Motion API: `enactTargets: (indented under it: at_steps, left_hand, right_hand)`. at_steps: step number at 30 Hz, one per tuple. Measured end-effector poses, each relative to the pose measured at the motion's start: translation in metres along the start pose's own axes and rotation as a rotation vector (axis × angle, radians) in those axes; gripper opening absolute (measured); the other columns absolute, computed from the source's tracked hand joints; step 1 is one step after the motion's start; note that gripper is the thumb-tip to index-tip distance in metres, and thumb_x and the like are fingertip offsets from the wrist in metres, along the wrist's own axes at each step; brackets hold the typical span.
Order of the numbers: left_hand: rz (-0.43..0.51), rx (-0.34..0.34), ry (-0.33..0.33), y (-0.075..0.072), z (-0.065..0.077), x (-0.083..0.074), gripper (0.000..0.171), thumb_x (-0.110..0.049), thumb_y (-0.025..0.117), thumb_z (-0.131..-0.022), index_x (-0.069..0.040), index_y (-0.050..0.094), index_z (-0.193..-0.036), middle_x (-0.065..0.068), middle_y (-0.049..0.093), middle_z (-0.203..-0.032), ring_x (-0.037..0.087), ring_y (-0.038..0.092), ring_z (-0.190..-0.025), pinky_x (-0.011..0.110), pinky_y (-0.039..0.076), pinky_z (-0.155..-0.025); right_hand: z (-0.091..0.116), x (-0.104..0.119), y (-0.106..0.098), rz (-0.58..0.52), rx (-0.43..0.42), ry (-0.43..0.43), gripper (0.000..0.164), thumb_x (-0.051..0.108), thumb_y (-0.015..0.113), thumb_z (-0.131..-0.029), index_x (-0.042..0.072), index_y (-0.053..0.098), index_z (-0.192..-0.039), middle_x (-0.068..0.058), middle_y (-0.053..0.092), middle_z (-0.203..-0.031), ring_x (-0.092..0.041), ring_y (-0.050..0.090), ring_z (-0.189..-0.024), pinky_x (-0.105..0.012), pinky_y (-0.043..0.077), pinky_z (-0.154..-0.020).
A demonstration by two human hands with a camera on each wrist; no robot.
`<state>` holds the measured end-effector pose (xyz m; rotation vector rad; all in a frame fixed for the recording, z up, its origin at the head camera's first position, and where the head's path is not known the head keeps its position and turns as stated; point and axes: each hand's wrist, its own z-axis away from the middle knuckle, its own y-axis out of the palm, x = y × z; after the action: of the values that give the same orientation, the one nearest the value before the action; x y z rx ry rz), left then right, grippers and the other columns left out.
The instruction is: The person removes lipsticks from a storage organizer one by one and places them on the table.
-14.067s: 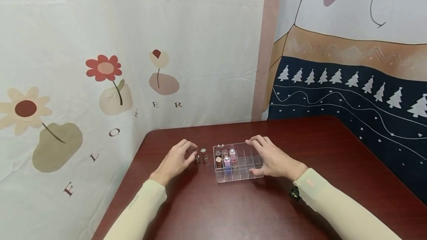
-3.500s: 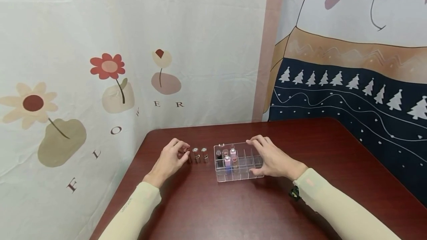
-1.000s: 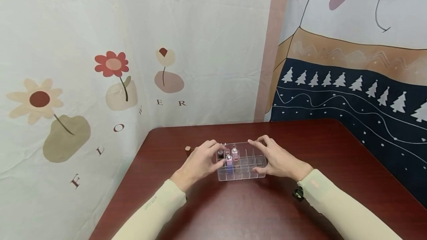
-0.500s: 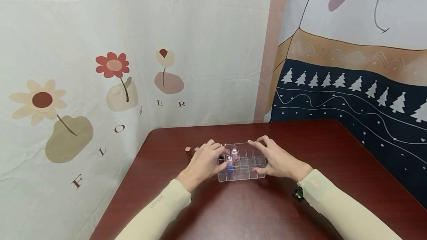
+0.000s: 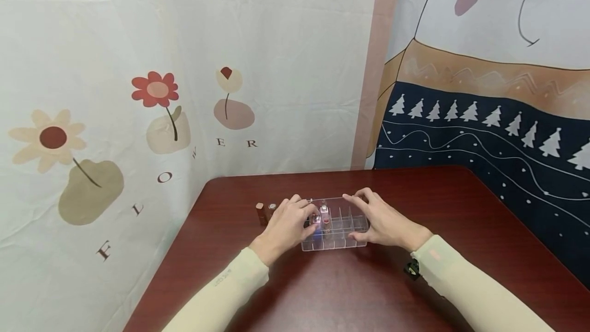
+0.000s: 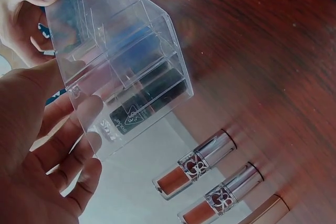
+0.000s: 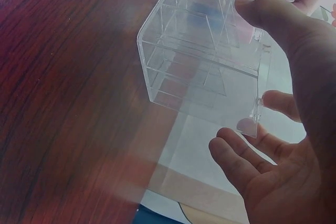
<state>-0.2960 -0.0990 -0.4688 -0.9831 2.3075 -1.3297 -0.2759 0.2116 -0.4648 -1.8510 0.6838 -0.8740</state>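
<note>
A clear divided cosmetics organizer [image 5: 335,240] stands on the table, holding several tubes. My right hand [image 5: 392,222] grips its right end, thumb at the front and fingers at the back. At the left end, my left hand [image 5: 286,224] reaches in from above, thumb and index finger around the top of a pink-and-blue lipstick tube [image 5: 316,220]. Beside that tube, a black tube [image 6: 149,98] shows through the wall in the left wrist view. Another pink-topped tube [image 5: 324,210] stands behind. The right-hand compartments [image 7: 178,72] hold no tubes.
Left of the organizer, a brown lipstick [image 5: 260,214] and a lip gloss [image 5: 272,207] stand on the dark red table [image 5: 350,291]. Two silver-capped glosses [image 6: 194,166] show in the left wrist view. A printed cloth [image 5: 295,65] hangs behind the table.
Brown lipstick, earlier in the organizer's front left, now stands left of the glosses. My left hand has moved right from there to the organizer and slightly further over the pink-and-blue tube. Right hand stays.
</note>
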Motion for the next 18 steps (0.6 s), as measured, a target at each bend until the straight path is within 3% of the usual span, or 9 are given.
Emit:
enactTargets:
  at_steps: [18]
  left_hand:
    - [0.031,0.025,-0.007,-0.0016,0.0004,-0.0014,0.022,-0.029,0.098,-0.095,-0.021,0.084,-0.111,-0.005,0.085,-0.106,0.020,0.068,-0.096,0.035,0.055,-0.079]
  right_hand:
    - [0.0005,-0.0010,0.0017,0.002,0.001,0.006,0.102,0.036,0.104,-0.088,0.017,0.053,-0.174,-0.017,0.056,-0.153,-0.032,0.063,-0.132,-0.050,0.068,-0.108]
